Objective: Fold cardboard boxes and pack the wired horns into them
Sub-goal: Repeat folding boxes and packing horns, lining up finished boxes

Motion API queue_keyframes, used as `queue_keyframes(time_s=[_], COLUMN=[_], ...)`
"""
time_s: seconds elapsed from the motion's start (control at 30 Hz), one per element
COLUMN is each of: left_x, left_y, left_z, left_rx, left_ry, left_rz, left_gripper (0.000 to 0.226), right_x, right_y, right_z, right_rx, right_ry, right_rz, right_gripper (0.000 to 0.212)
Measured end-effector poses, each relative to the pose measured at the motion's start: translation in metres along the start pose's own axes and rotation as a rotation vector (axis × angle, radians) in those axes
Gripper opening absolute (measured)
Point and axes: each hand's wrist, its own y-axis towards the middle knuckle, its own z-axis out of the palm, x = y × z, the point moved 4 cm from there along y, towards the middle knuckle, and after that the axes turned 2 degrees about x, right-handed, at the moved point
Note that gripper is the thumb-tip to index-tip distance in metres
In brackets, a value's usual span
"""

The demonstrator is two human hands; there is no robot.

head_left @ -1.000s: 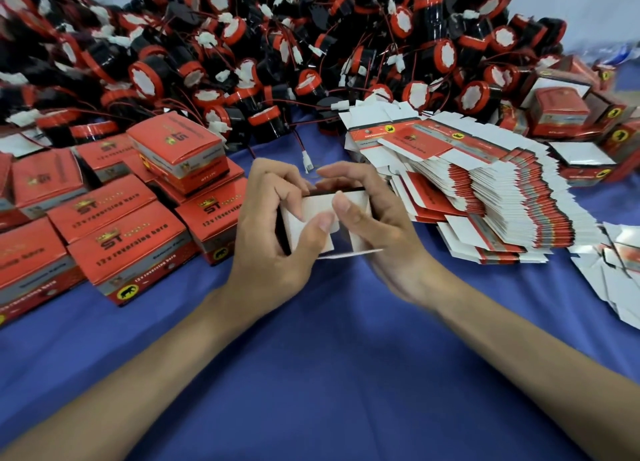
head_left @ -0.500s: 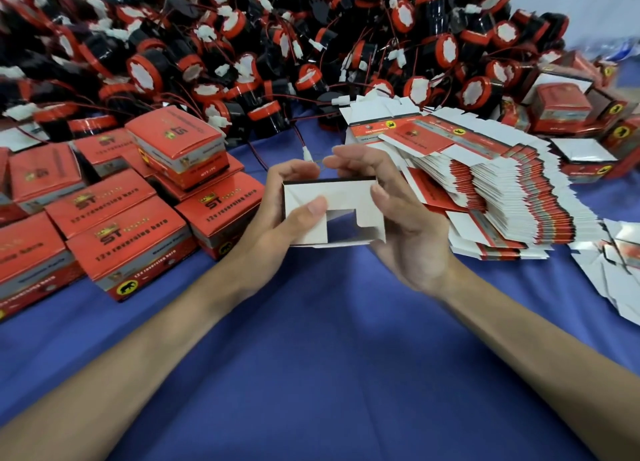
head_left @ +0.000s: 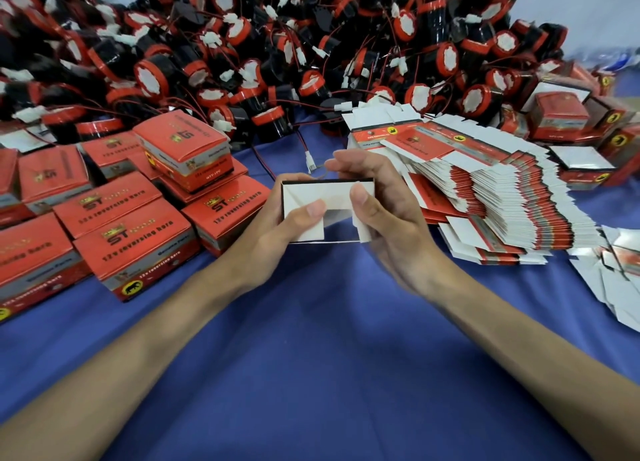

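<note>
Head view: I'm looking down on one half-formed box (head_left: 332, 192), held up off the desk (head_left: 311, 356) between both hands, its open end turned toward me.
Why that way: with the mouth facing me I can see the white inside and both side flaps, so I judge this is the end being tucked shut before any horn goes in.
Left hand (head_left: 273, 232): grasping the box's left wall, fingers wrapped behind it, thumb pressing the left flap (head_left: 311, 230) inward.
Right hand (head_left: 391, 225): clamped on the right wall, fingers curled over the far edge, thumb flat on the inner panel just above the right flap (head_left: 362, 230).
Arms: both forearms come in from the lower corners and meet at the box, bare, palms turned toward each other.
Flat blanks (head_left: 502, 197): fanned stack just beside the right hand, and I read that as supply kept within a short reach.
Horns (head_left: 311, 45): black-and-red heap across the far side of the desk, wires tangled. One white connector (head_left: 310, 158) lies just beyond the box.
Closed boxes (head_left: 131, 239): red, stacked on the left, near the left hand, which looks like the done pile.
Box contents: I see nothing inside it.
</note>
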Motion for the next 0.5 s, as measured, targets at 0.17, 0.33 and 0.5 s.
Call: queue_keyframes(time_s=[0.17,0.33,0.5], left_x=[-0.002,0.000,0.000], left_y=[-0.003,-0.004,-0.003], left_z=[0.000,0.006,0.006], left_rx=[-0.037,-0.004,0.063], left_ry=[0.310,0.562,0.431], left_rz=[0.084,0.178,0.172], left_gripper=[0.074,0.085,0.082], right_x=[0.005,0.030,0.033], right_y=[-0.001,-0.003,-0.005], right_z=[-0.002,-0.001,0.002], right_rx=[-0.029,-0.093,-0.129], right_ry=[-0.083,-0.350,-0.382], right_rz=[-0.022,-0.223,-0.240], right_gripper=[0.023,0.021,0.024])
